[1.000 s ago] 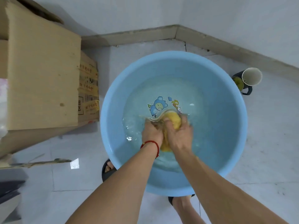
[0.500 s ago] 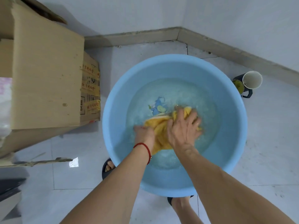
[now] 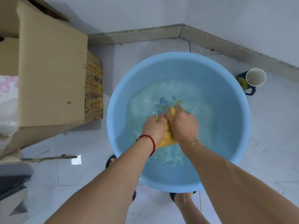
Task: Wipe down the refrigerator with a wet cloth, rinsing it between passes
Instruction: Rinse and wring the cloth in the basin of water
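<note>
A big light-blue basin (image 3: 229,97) holding water stands on the white tiled floor in a corner of the room. In its middle, a yellow cloth (image 3: 167,137) is bunched up in the water. My left hand (image 3: 152,127), with a red string at the wrist, grips the cloth's left side. My right hand (image 3: 183,125) grips it from the right, knuckles almost touching the left hand. Most of the cloth is hidden under both fists. The water around them is churned and foamy. No refrigerator is in view.
A large cardboard box (image 3: 50,75) stands left of the basin, a plastic bag (image 3: 7,107) inside it. A white cup and a dark mug (image 3: 251,80) sit on the floor at the basin's right. My feet in dark slippers (image 3: 181,197) are at the basin's near rim.
My right hand was spread flat on the opened cloth half a second ago; now both hands have drawn together and closed into fists round the bunched cloth. The water is more stirred up.
</note>
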